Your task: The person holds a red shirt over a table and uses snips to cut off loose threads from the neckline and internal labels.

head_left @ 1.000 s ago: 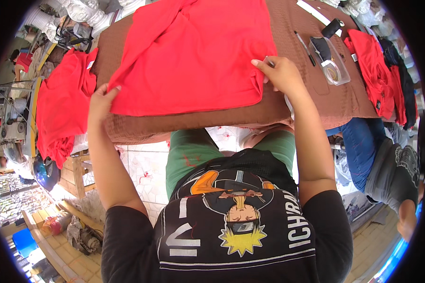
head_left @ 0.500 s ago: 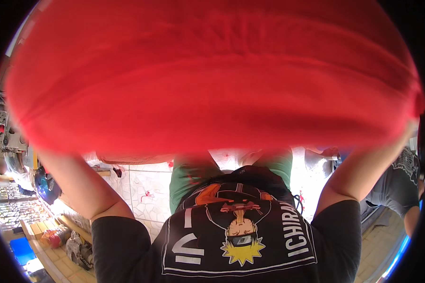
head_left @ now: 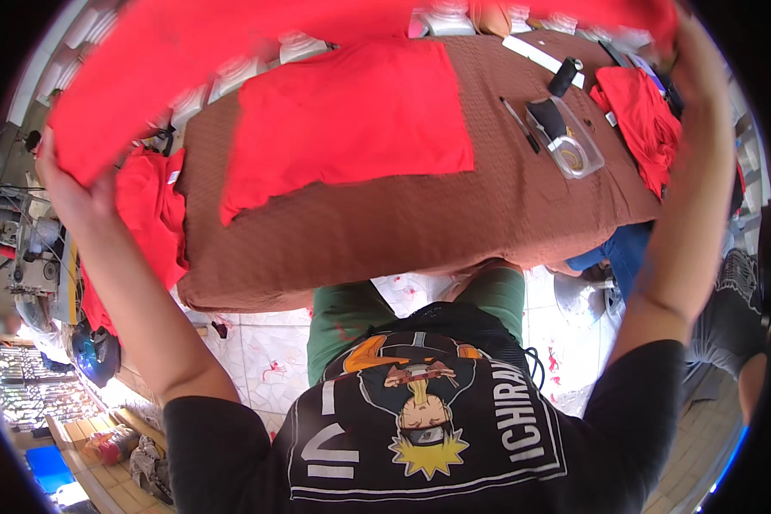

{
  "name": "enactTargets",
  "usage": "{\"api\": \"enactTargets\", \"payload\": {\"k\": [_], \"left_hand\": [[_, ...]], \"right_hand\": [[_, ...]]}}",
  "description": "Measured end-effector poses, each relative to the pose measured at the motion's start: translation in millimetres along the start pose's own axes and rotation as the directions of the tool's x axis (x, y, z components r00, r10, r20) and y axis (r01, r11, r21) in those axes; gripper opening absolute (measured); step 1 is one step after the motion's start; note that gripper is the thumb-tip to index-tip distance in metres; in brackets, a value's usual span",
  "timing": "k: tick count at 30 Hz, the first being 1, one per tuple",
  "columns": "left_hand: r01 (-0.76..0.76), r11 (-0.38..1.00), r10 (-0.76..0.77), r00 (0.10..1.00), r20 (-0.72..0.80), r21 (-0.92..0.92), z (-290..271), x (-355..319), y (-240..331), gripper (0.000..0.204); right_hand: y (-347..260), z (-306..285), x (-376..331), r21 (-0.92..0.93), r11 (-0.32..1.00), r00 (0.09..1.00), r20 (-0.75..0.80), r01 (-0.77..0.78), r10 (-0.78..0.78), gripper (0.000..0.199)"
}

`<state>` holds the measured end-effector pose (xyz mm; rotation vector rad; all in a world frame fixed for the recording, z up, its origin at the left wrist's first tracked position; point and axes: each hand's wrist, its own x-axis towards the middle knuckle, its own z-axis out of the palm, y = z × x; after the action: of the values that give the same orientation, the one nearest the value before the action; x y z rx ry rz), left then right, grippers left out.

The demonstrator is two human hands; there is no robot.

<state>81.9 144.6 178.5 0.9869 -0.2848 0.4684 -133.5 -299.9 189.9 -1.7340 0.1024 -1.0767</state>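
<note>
Red cloth (head_left: 197,60): plain, bright red, soft-edged from blur. Held aloft by both ends, spread wide from left to far right above brown-covered table (head_left: 343,257). Left portion broad, drooping; right portion narrow in view. Upper part cut off by frame.

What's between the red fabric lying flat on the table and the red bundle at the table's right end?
In the head view: a pen, a clear container, a black cylinder and a white strip, on the brown cover.

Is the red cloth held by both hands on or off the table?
Off: left hand and right hand hold the red cloth above the table.
</note>
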Motion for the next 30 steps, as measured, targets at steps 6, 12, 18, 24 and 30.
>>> {"api": "enactTargets", "payload": {"k": [6,12,18,24,30], "left_hand": [[0.530,0.789,-0.549,0.835,-0.030,0.312,-143,-95,-121,0.042],[0.001,0.586,-0.259,0.948,0.186,0.810,-173,-126,-168,0.034],[-0.569,0.560,-0.359,0.488,0.795,0.602,-14,-229,-167,0.027],[-0.607,0.644,-0.309,0.351,0.884,0.466,-11,-285,-197,0.021],[-0.551,0.669,-0.286,0.428,0.857,0.498,-12,-295,-203,0.017]], "right_hand": [[146,-32,-128,0.035,0.881,0.882,0.026,-0.472,0.471,0.025],[164,-74,-154,-0.474,0.749,0.667,0.370,-0.463,0.647,0.029],[106,-82,-116,-0.617,0.737,0.635,0.460,-0.274,0.621,0.032],[104,-150,-52,-0.628,0.595,0.628,0.737,0.501,0.249,0.029],[94,-137,-104,-0.607,0.723,0.602,0.456,-0.330,0.656,0.033]]}}
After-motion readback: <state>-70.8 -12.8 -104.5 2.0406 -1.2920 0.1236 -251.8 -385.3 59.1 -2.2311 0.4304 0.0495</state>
